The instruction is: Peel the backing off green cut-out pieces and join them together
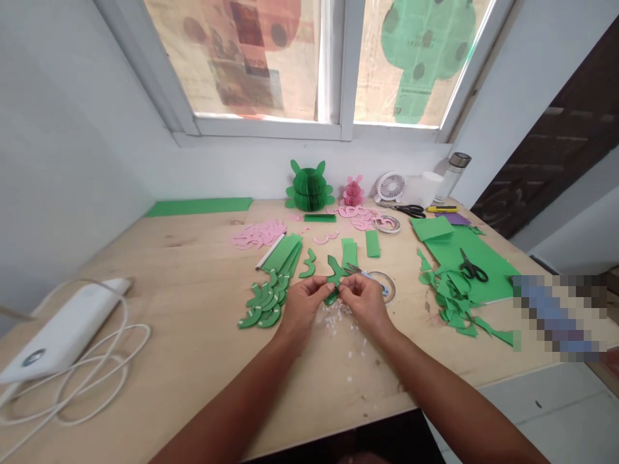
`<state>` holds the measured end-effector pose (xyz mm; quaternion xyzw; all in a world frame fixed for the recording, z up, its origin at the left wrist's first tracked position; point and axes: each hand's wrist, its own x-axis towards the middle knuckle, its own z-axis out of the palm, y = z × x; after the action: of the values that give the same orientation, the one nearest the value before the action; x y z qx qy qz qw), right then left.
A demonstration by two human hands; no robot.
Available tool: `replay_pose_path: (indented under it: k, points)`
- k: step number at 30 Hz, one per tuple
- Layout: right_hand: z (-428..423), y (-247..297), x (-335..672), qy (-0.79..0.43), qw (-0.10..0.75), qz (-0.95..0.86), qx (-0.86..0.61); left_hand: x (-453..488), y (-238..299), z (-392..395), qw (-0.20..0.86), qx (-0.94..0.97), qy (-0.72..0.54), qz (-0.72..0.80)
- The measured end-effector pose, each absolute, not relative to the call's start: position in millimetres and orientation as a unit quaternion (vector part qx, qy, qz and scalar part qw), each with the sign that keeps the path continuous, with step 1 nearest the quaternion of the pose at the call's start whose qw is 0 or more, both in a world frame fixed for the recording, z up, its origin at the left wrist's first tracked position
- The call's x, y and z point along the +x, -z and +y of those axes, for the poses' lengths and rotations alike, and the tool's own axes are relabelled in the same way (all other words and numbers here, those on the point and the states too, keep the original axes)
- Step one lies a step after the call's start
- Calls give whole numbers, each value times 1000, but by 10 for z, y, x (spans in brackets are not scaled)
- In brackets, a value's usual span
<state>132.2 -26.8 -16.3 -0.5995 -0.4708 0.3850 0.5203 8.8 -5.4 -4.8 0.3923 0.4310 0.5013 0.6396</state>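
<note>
Between my two hands is a green paper cutout [333,264], held above the near middle of the table. My left hand [305,301] pinches its left side with thumb and fingers. On the other side, my right hand [365,300] is closed on the same piece, fingertips almost meeting the left ones. Fingers cover much of the cutout's lower part. White paper bits [333,321] lie scattered below. Left of my hands is a pile of curved green cutouts [264,303] with small white strips on them. Scissors [355,269] and a tape roll [387,287] lie beside my right hand.
Pink cutouts [258,233], green strips [283,252] and honeycomb paper figures [309,190] stand or lie farther back. Green scraps [452,296] and black-handled scissors [474,267] are at right. A white power strip [68,328] with looped cable lies left. A glass bottle [452,177] stands back right.
</note>
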Motion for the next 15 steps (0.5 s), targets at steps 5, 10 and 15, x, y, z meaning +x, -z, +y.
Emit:
replay_pose_path:
  k: [5,10,15]
  points:
    - [-288,121,1329,-332,534,-500,-595,81,51,-42,632,407,-504,425]
    - [-322,42,1322,-313,522,-533,-588,79,39,-39,620,427,-504,424]
    - [-305,74,1326,-323,519,-524,-594,81,34,-46,627,420,-505,419]
